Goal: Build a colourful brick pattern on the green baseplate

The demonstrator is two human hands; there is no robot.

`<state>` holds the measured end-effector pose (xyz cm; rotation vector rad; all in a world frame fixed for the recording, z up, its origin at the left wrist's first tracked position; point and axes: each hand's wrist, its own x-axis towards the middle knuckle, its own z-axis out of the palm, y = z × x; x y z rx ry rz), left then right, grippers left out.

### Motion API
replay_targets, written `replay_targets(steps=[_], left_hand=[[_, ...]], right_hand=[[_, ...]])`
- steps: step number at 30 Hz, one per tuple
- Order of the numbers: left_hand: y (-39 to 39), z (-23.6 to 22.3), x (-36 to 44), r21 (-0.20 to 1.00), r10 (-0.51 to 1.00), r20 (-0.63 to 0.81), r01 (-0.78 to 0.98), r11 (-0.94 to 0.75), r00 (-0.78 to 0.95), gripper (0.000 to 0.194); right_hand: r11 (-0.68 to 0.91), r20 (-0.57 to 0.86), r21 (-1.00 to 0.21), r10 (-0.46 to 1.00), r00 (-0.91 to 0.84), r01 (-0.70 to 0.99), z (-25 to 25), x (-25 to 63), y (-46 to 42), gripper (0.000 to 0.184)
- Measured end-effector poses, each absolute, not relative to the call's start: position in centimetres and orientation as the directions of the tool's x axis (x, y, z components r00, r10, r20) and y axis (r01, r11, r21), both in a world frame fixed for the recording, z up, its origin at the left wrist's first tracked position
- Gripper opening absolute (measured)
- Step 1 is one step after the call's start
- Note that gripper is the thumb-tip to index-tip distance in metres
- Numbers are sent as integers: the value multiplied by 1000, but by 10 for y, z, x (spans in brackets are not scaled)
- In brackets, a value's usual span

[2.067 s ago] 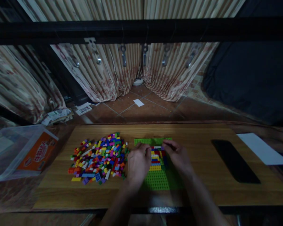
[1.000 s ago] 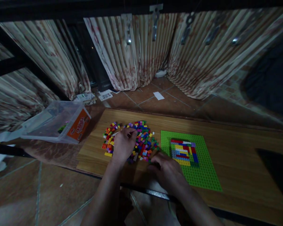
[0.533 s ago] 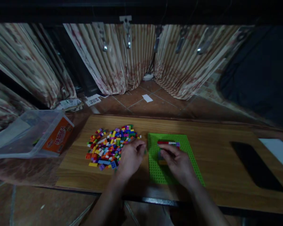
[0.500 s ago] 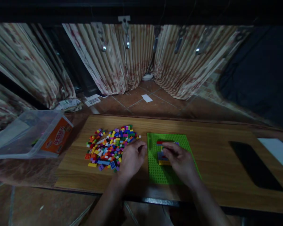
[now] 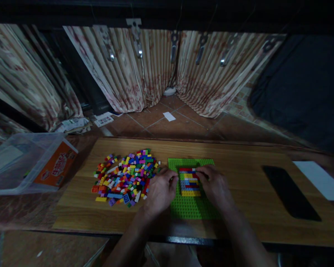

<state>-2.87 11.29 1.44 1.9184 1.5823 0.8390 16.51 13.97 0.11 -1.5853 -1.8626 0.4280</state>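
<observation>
Striped curtains (image 5: 156,66) hang in folds above a reddish tiled floor (image 5: 156,128), beyond the far edge of a long wood-grain table (image 5: 242,159). A wide stretch of wood separates the green studded baseplate (image 5: 183,211) from a flat black slab (image 5: 291,193) with rounded corners, and a narrower strip runs between the baseplate and the loose plastic bricks (image 5: 125,181) heaped at left. Past the table's right end lies a smooth white sheet (image 5: 320,180); beside its left end sits a translucent plastic bin (image 5: 51,139) with an orange label (image 5: 56,165).

On the baseplate, toward its far half, stands the brick build (image 5: 189,185), a low, roughly rectangular block: red along the far edge, yellow along the near one, with blue, grey and more red and yellow between. The left hand (image 5: 160,187) curls with thumb and fingers drawn together near the build's left side. The right hand (image 5: 215,185) bends its fingers over the far right corner, apparently touching it. In the dim light, one cannot tell whether either hand grips a brick.
</observation>
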Motion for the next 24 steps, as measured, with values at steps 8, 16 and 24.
replay_targets(steps=[8,16,24], left_hand=[[107,7,-7,564,954,226,772,-292,196,36],[108,-1,13,513,953,195,805,-299,231,33],[108,-4,21,479,957,188,830,-286,221,34]], right_hand=[[276,289,-525,948,-137,805,-2,163,143,19],[219,283,-589,958,-55,778,-6,164,145,14],[150,236,-725,971,39,672,0,174,145,17]])
